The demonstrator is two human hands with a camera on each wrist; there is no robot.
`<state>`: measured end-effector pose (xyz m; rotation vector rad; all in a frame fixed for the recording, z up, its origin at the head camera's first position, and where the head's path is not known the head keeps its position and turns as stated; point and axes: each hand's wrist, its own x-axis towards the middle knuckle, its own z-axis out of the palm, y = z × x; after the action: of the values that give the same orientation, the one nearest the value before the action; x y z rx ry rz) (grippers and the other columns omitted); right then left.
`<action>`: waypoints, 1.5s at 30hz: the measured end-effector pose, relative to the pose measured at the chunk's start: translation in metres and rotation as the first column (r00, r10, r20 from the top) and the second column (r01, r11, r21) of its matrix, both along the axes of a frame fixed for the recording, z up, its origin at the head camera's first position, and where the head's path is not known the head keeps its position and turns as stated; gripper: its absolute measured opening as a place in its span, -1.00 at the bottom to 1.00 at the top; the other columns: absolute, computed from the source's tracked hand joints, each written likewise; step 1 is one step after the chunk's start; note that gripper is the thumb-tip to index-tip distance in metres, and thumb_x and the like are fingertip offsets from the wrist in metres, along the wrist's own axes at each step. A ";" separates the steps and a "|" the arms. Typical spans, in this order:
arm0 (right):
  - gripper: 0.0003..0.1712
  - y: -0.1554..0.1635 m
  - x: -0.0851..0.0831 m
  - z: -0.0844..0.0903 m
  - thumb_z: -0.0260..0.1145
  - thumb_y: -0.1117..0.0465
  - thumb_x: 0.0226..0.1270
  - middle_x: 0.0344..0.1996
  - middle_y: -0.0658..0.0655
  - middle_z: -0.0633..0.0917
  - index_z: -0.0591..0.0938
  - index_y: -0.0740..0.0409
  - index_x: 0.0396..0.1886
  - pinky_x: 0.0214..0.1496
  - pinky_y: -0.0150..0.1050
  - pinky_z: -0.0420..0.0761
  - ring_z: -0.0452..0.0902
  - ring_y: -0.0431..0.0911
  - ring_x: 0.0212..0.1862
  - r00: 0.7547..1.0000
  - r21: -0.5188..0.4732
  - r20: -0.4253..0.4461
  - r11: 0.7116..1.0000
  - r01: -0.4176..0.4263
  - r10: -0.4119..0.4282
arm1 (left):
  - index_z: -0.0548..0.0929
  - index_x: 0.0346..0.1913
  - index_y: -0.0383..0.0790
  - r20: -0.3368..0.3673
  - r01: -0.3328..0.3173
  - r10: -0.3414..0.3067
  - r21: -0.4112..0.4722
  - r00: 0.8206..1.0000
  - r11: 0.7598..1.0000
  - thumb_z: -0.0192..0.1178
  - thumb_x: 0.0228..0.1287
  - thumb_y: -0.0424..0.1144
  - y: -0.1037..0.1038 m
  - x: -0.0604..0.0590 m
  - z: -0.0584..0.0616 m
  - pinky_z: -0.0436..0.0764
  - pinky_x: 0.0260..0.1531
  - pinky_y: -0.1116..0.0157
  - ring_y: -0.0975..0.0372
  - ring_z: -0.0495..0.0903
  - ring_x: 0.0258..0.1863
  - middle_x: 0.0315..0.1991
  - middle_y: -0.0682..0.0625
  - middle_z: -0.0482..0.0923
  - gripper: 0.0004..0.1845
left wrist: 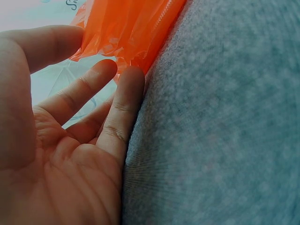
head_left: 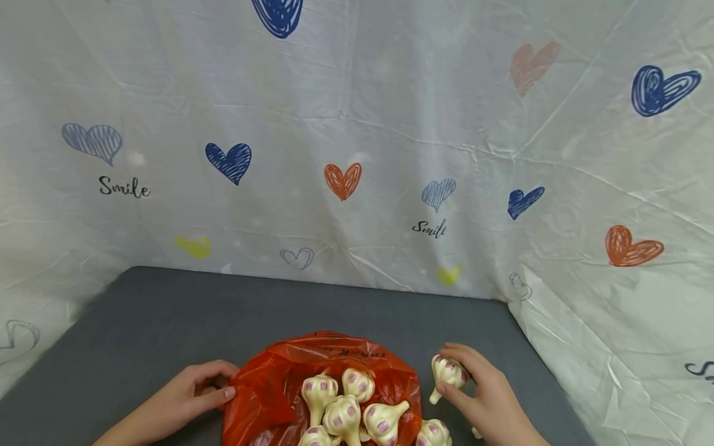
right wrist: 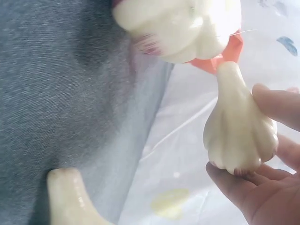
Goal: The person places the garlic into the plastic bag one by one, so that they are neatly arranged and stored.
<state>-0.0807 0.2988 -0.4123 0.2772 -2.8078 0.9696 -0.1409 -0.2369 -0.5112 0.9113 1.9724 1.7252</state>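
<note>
A red plastic bag (head_left: 258,396) stands open at the table's near side with several white garlic bulbs (head_left: 342,416) streaked purple inside. My left hand (head_left: 196,396) holds the bag's left edge between thumb and fingers; in the left wrist view the fingertips (left wrist: 131,79) meet the crinkled orange-red plastic (left wrist: 126,28). To the right of the bag, my right hand (head_left: 488,393) pinches one garlic bulb (head_left: 448,371), its stem pointing down toward the bag. The right wrist view shows this bulb (right wrist: 239,126) between thumb and fingers, off the table.
Another garlic bulb (head_left: 434,433) lies against the bag's right side, and the stem (right wrist: 70,197) of one more shows on the table below my right hand. The dark grey tabletop (head_left: 223,310) ends at a white sheet (head_left: 390,124) printed with hearts behind it.
</note>
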 end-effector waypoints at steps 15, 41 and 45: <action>-0.48 -0.019 -0.007 0.004 0.63 0.05 0.39 0.38 0.00 0.65 0.71 -0.19 0.31 0.14 -0.02 0.75 0.66 0.06 0.33 0.994 -0.047 -0.097 0.997 -0.059 0.054 | 0.64 0.34 -0.34 0.000 0.013 -0.013 0.016 1.000 1.000 -0.03 0.77 -0.43 -0.001 -0.001 0.000 0.75 -0.02 0.25 0.09 0.76 -0.02 0.12 -0.11 0.76 -0.67; -0.45 -0.059 -0.020 0.020 0.62 0.07 0.42 0.43 -0.08 0.59 0.68 -0.27 0.35 0.25 0.02 0.71 0.61 -0.01 0.40 0.975 -0.119 -0.155 0.977 -0.178 0.159 | 0.65 0.33 -0.34 -0.009 -0.003 0.003 0.008 1.000 1.000 -0.02 0.76 -0.44 -0.001 0.001 0.001 0.75 -0.02 0.26 0.11 0.76 -0.02 0.09 -0.09 0.77 -0.68; -0.44 -0.064 -0.022 0.020 0.61 0.05 0.43 0.45 -0.08 0.59 0.67 -0.28 0.37 0.21 -0.06 0.73 0.62 -0.02 0.39 0.970 -0.115 -0.156 0.972 -0.203 0.185 | 0.65 0.33 -0.36 -0.025 0.001 -0.001 0.016 1.000 1.000 -0.02 0.76 -0.45 -0.001 0.001 0.001 0.75 -0.02 0.25 0.11 0.76 -0.02 0.09 -0.10 0.77 -0.68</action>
<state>-0.1028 0.2351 -0.3925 0.5898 -2.6096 1.1193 -0.1397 -0.2374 -0.5103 0.9443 1.9760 1.7399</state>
